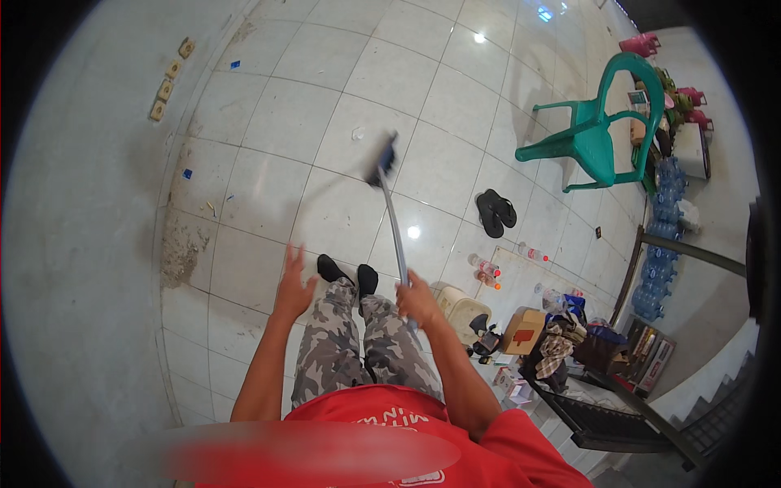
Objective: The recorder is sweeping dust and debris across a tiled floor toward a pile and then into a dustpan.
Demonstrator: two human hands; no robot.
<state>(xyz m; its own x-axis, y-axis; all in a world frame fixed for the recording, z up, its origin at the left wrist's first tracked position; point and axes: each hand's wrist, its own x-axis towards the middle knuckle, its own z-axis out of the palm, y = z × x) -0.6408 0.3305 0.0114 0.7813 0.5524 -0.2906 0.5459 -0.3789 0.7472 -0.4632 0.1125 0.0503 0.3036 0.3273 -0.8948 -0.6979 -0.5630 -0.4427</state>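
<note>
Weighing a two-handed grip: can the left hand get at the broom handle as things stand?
Probably yes: the left hand looks empty, and nothing visible stands between it and the grey broom handle, which the right hand grips.

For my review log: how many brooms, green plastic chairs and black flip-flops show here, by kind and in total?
Broom, gripped in the right hand: 1
Green plastic chair: 1
Black flip-flops: 2
Total: 4

Room — tiled floor [264, 183] left of broom [395, 224] | blocked right — black sandals [490, 218], bottles [486, 266], green chair [596, 154] | wall [89, 244] far left
</note>
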